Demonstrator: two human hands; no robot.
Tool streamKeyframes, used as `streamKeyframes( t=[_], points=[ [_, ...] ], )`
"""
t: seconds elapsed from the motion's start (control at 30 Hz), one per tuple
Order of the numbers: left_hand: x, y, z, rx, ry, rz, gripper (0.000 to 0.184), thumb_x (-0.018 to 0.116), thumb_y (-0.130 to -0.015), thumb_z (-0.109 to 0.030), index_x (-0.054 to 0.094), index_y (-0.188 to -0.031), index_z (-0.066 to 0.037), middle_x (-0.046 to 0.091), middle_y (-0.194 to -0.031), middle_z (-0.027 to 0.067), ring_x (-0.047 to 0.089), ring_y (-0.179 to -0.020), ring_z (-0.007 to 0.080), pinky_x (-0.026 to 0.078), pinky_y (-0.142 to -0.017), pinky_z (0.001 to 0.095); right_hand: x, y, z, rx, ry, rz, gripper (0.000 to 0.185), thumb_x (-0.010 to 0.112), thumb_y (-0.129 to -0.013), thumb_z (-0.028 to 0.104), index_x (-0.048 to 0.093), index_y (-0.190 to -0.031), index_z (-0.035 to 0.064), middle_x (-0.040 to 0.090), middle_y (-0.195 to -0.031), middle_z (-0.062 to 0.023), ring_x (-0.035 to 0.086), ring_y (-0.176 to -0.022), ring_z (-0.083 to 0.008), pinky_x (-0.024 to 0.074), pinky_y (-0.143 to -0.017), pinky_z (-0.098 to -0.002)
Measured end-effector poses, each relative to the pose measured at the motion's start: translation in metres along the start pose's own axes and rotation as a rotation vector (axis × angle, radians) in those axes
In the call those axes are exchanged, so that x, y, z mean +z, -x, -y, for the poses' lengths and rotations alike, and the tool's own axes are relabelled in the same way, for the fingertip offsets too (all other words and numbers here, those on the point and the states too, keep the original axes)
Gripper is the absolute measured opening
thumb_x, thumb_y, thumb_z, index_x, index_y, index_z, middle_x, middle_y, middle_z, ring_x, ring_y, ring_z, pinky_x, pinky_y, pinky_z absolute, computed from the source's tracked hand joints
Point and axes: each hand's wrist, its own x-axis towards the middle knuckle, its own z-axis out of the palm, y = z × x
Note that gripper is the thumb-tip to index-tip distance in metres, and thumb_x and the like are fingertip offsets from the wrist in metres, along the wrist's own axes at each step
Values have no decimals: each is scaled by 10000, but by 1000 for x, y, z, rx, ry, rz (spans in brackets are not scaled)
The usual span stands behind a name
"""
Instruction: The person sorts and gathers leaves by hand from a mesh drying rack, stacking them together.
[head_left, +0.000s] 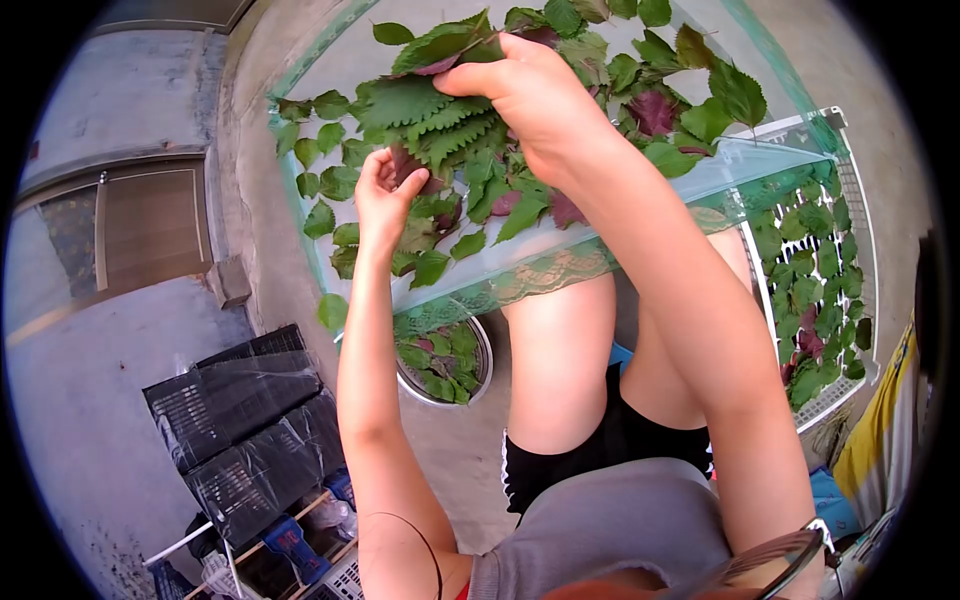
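Observation:
A stack of green, saw-edged perilla leaves [435, 115] is in front of me over the mesh. My right hand [535, 100] grips the upper side of the stack, its thumb pressed toward the fingers around the leaf bases. My left hand [383, 200] is at the lower left of the stack, fingers curled and thumb bent in, closed on a purplish perilla leaf [412, 170]. Whether that leaf belongs to the stack is hard to see. Loose green and purple leaves [520, 215] lie spread over the pale mesh sheet [440, 292] beneath both hands.
Green lace [555, 280] edges the mesh, just above my knees. At right, a white plastic crate [868, 260] holds more leaves. Below the mesh stands a round container [488, 365] with leaves. Black plastic-wrapped crates [245, 430] are at lower left, beside the wall [110, 400].

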Motion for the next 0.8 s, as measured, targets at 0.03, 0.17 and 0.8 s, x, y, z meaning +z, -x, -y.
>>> streamKeyframes(
  t=[0.03,0.17,0.8],
  points=[
    [-3,8,-4,109,84,-40,373,684,-770,80,506,-1087,-3,614,-1023,75,590,-961,142,469,-882,257,-1,0,-2,-12,47,-38,284,645,-730,14,582,-1001,-40,646,-959,-129,604,-837,-197,488,-754,-328],
    [-13,46,-30,354,26,-291,234,697,-757,87,554,-905,-24,573,-950,38,540,-835,92,454,-731,231,1,2,-4,-53,213,-85,282,648,-720,5,583,-989,-47,646,-958,-117,599,-829,-184,479,-741,-317],
    [12,90,-100,1096,-870,-293,416,603,-522,90,720,-885,-76,628,-896,68,592,-790,225,483,-668,317,22,35,-4,439,257,276,290,623,-848,247,638,-998,0,660,-940,-75,615,-845,-130,488,-738,-277]
  ],
)
